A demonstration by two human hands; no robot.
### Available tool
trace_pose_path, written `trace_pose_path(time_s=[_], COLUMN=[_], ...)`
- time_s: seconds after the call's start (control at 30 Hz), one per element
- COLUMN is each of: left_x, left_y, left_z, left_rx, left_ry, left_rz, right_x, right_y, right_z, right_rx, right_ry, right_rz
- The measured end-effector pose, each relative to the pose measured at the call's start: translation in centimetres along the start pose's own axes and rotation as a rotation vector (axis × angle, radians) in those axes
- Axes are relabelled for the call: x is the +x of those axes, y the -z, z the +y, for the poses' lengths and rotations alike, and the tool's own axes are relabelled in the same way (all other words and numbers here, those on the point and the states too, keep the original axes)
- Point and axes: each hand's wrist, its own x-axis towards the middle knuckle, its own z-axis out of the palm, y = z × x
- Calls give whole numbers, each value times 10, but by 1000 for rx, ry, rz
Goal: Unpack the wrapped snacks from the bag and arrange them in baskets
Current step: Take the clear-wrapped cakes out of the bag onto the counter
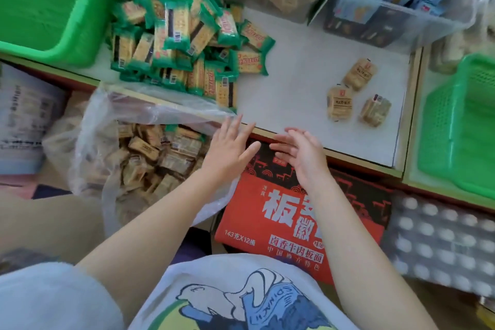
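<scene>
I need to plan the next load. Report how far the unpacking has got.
Done: a pile of green-wrapped snacks and three tan packets lie out on the white shelf.
In hand: nothing; the left hand and right hand are open and empty.
Left: the clear bag holds many packets, and both green baskets look empty.

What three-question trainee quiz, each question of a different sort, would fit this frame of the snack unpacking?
1. True or false: the left hand is holding a snack.
2. How many tan snack packs lie apart on the white shelf, right of the green-wrapped pile?
3. The clear plastic bag sits: A) in the green basket; B) below the shelf edge, left of the hands; C) on the red carton.

Key
1. False: both it and the right hand are open and hold nothing.
2. Three.
3. B.
</scene>
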Motion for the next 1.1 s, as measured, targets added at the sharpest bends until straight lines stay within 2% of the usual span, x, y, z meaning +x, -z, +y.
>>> trace_pose_path(time_s=[0.07, 0.13, 0.2, 0.23, 0.37, 0.43, 0.6, 0.83, 0.93, 1.0, 1.1], left_x=[-35, -77, -118, -134, -165, -168, -174, -178, -178, -179, -174], left_y=[8, 5, -5, -9, -15, -15, -11, -10, -4, 3, 21], left_z=[-36, -93, -152, -176, -221, -232, -255, -262, -259, -254, -232], left_rx=[-104, -129, -104, -78, -96, -156, -286, -302, -312, -292, -185], left_ry=[35, 206, 416, 462, 387, 340, 302, 270, 277, 282, 188], left_rz=[226, 331, 262, 213, 93, 73, 54, 38, 18, 20, 149], right_x=[-15, -22, -23, -22, -5, -3, 2, -4, -9, -16, -25], right_y=[-41, -84, -126, -146, -199, -213, -230, -233, -230, -226, -211], right_z=[7, 21, 44, 59, 130, 155, 204, 208, 201, 188, 148], right_rx=[-113, -237, -394, -476, -1015, -1144, -1274, -1353, -1217, -1102, -972], right_ry=[-2, -13, -44, -67, -144, -200, -93, -100, -179, -170, -132], right_rz=[-125, -233, -318, -353, -463, -418, -196, -209, -220, -176, -119])
